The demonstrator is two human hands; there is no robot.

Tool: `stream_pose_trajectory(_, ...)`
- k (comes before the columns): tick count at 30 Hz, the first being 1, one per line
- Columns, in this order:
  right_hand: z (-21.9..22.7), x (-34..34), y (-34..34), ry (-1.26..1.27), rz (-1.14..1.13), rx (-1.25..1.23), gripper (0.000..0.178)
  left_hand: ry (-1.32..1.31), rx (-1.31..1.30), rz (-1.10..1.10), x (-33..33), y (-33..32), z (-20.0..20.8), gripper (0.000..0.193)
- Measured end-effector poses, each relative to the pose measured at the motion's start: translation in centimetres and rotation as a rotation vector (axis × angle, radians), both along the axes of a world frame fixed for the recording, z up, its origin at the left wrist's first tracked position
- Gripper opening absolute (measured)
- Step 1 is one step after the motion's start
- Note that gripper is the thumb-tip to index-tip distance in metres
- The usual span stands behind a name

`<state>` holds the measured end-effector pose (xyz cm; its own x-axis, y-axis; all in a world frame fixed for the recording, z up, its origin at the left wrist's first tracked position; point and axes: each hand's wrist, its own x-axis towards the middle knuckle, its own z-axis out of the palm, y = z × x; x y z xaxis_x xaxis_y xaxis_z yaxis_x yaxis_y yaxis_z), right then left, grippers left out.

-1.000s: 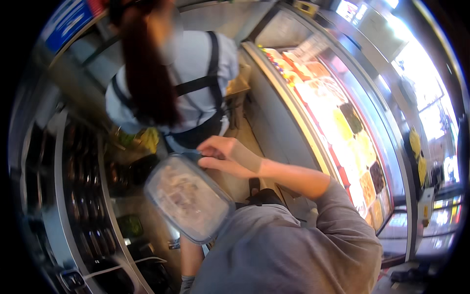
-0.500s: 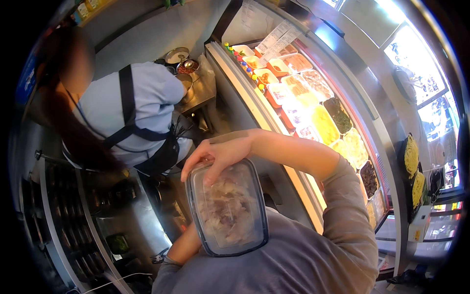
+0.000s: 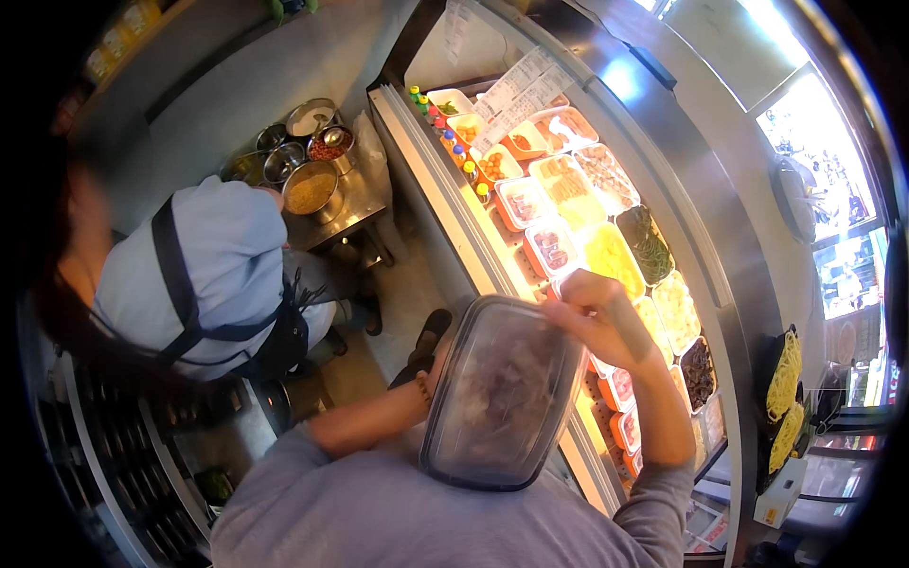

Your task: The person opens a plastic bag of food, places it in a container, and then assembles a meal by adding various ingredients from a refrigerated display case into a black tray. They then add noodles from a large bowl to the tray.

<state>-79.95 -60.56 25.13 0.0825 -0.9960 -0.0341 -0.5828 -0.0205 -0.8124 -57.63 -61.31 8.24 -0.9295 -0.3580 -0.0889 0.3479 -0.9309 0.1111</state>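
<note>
In the head view, a rectangular lidded food container (image 3: pixel 502 407), with a translucent lid, a dark rim and pale pieces dimly visible inside, is held tilted before the wearer's grey shirt (image 3: pixel 379 511). Its upper right corner is grasped by the right grip (image 3: pixel 606 322), whose fingers are curled narrowly at the rim. The left grip (image 3: pixel 440 364) is largely hidden by the container's left edge; whether it is open or closed cannot be told. A beaded bracelet (image 3: pixel 422 386) is worn at the left wrist.

To the right, a lit display case (image 3: pixel 478 241) is filled with rows of food trays, among them one of yellow food (image 3: pixel 611 257) and one of dark green strands (image 3: pixel 646 246). Small bottles (image 3: pixel 450 137) with coloured caps are lined along its near edge, and paper slips (image 3: pixel 521 90) are seen at its upper end. At upper left, metal pots (image 3: pixel 311 187) are grouped on a steel desk (image 3: pixel 367 197), beside which a co-worker (image 3: pixel 222 237) in a light blue top with black straps is seen.
</note>
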Motion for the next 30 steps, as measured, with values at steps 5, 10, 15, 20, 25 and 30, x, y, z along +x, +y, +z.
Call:
stream_pose_trajectory(5, 2.3, -4.7, 1.3, -0.447, -0.262, -0.018, 0.015, 0.082, -0.052, -0.150, -5.8, -7.7, 1.7, 0.057)
stream_pose_trajectory(10, 6.1, -4.5, 2.4, -0.587, -0.665, -0.405, 0.023, 0.160, -0.080, -0.282, -11.1, -15.4, 3.1, 0.055)
stream_pose_trajectory(15, 5.8, -3.9, 4.4, -0.233, -1.002, -0.730, 0.043, 0.165, -0.021, -0.300, -11.6, -20.3, 2.3, 0.054)
stream_pose_trajectory(20, 6.7, -4.2, 6.0, -0.212, -1.027, -0.582, 0.028, 0.092, 0.045, -0.253, -7.7, -23.9, 0.1, 0.052)
stream_pose_trajectory(25, 2.6, -2.2, 0.2, 0.038, -0.931, -0.247, 0.013, -0.040, 0.077, -0.096, -1.4, -25.6, -2.4, 0.050)
stream_pose_trajectory(30, -4.3, -0.1, -4.8, -0.192, -0.741, 0.087, 0.008, -0.137, 0.085, 0.041, 3.4, -25.7, -3.8, 0.049)
